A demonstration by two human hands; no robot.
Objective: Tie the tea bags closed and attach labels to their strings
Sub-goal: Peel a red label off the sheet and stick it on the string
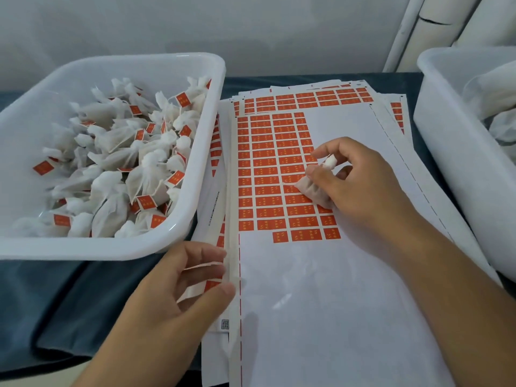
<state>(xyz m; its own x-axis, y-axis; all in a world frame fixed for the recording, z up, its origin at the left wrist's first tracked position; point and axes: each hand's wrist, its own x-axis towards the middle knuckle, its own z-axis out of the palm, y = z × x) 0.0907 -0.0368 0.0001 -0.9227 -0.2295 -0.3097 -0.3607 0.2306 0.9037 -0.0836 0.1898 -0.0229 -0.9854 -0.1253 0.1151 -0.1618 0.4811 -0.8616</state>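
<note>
1. My left hand is nearest me, fingers loosely curled and a little apart, fingertips on the left edge of the stacked label sheets; I cannot tell whether they pinch the edge or only touch it
2. The top sheet is glossy white backing paper, bare at the near end, with a dashed line down each side
3. Farther up it, small orange rectangular labels sit in a tight grid, with some rows cut short
4. My right hand rests on that grid, fingers curled round one tea bag, a soft white mesh pouch with its gathered neck poking up between my fingers
5. Everything lies on a dark blue-grey cloth over the table, against a pale wall
6. To the left, a white plastic tub with rounded corners holds a heap of tied tea bags carrying orange tags
7. At the right edge, a second white tub holds crumpled white material
</note>
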